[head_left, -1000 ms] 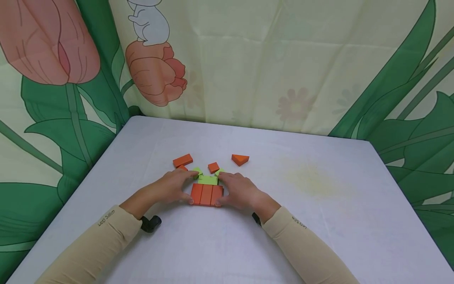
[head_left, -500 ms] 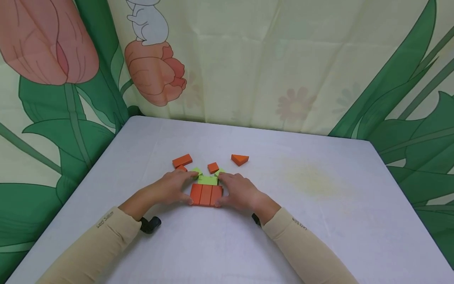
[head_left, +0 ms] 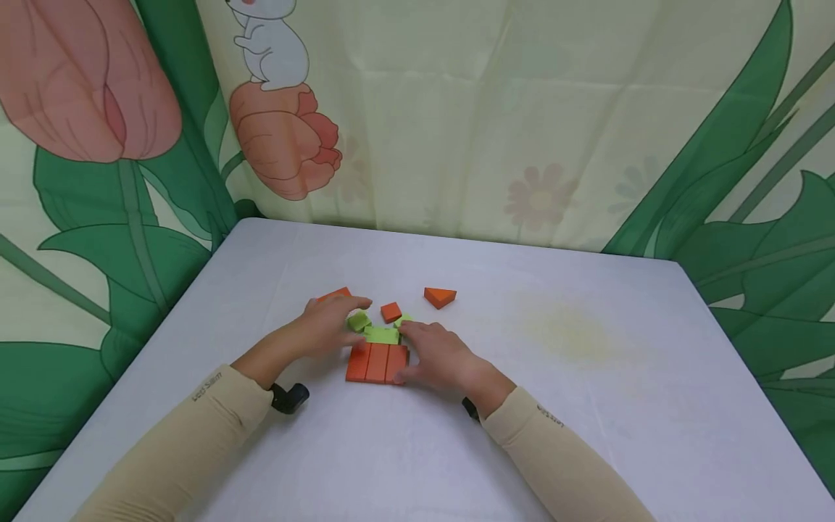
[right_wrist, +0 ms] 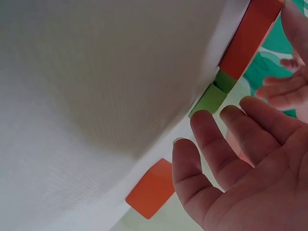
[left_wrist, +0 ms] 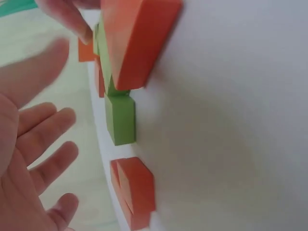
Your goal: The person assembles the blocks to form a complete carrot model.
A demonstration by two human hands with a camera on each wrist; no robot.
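Three orange blocks (head_left: 376, 362) lie side by side on the white table, with a wider green block (head_left: 381, 335) behind them. Small green blocks sit at its back corners, one at the left (head_left: 359, 320), one at the right (head_left: 402, 319). My left hand (head_left: 326, 326) hovers over the left side of the group; the left wrist view shows its fingers spread and the palm bare, apart from the green block (left_wrist: 120, 120). My right hand (head_left: 440, 355) stays along the right side, fingertips at the right green block and thumb at the rightmost orange block. Its fingers look relaxed in the right wrist view.
Behind the group lie a small orange block (head_left: 391, 312) and an orange triangular block (head_left: 440, 296). Another orange block (head_left: 335, 293) is partly hidden by the left hand. A printed cloth (head_left: 417, 145) hangs beyond the table's far edge.
My left hand has lifted off the left side of the group and shifted forward and right, uncovering the left green block. That block now looks slightly turned. The right hand has stayed nearly still.
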